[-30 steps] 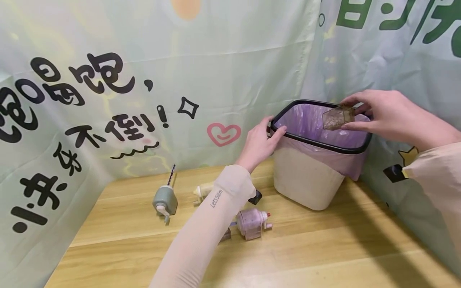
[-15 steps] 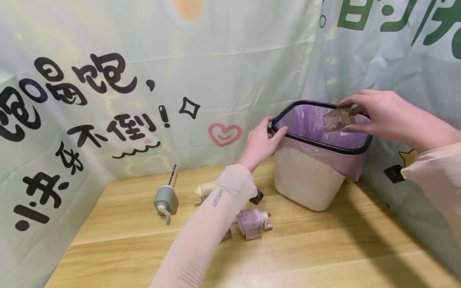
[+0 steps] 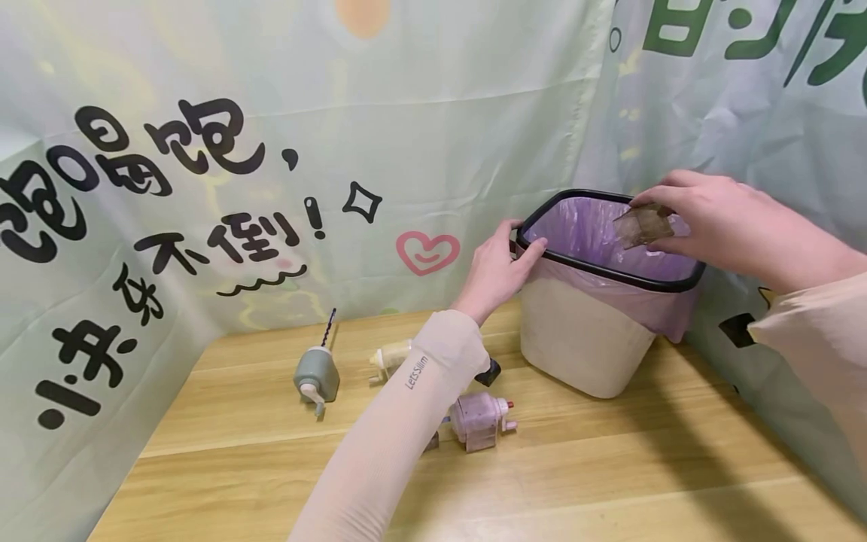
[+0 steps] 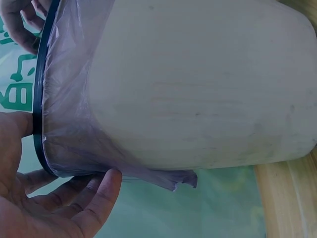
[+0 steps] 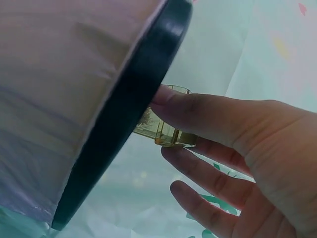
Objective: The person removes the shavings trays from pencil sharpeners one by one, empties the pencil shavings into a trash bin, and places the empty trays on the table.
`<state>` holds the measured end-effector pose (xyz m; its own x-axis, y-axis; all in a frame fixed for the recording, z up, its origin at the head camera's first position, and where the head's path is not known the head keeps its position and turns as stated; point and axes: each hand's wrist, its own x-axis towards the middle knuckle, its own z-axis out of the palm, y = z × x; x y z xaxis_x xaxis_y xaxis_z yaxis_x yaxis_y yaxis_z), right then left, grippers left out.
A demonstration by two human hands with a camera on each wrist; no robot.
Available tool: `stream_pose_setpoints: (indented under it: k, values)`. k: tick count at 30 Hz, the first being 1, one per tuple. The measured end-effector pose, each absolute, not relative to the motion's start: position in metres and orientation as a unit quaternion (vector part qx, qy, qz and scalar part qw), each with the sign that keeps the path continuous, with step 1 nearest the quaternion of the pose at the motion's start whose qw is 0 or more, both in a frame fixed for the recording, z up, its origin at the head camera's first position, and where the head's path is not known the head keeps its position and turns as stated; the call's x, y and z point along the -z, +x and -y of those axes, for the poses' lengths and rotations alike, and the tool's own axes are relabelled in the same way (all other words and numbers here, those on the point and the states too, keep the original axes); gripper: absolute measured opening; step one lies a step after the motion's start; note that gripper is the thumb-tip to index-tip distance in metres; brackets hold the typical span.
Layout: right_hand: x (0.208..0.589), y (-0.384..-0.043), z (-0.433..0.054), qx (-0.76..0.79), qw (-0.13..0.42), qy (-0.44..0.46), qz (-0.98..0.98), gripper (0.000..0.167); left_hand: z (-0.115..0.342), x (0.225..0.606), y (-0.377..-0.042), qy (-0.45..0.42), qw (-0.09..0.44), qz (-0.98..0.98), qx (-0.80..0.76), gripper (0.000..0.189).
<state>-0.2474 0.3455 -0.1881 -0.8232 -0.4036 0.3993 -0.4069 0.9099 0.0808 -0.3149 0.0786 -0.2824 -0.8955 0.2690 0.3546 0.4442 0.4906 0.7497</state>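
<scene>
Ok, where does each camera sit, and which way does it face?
Head: worn on the head, facing forward and down at the lined bin and table; left hand, right hand and sleeves show.
Left wrist: worn there, facing the bin's side; left hand shows, right hand partly.
Right wrist: worn there, facing the bin's rim and see-through box; only the right hand shows.
Shared: bin in all three; box in head and right wrist.

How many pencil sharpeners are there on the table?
3: a grey one at the left, a yellow one partly behind the left sleeve, and a pink one to the sleeve's right. The sleeve may hide more.
</scene>
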Motion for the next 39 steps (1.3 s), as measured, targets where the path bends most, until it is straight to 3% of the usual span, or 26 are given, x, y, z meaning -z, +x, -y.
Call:
stream_pose_setpoints:
  k: [14,23,31,39]
  values:
    - [0.193,-0.247,-0.344,0.035,0.221,0.227,0.948,0.056,-0.079,0.284,-0.316,-0.209,0.103,0.865,0.444,0.058]
    - [0.194,-0.245,-0.34,0.068,0.291,0.285,0.911,0.058,-0.078,0.284,-0.315,-0.212,0.102,0.859,0.454,0.057]
    - [0.195,-0.243,-0.338,0.072,0.309,0.295,0.901,0.06,-0.079,0.285,-0.316,-0.209,0.101,0.861,0.451,0.058]
    - [0.198,-0.248,-0.337,0.094,0.352,0.361,0.858,0.062,-0.079,0.285,-0.316,-0.207,0.098,0.86,0.455,0.058]
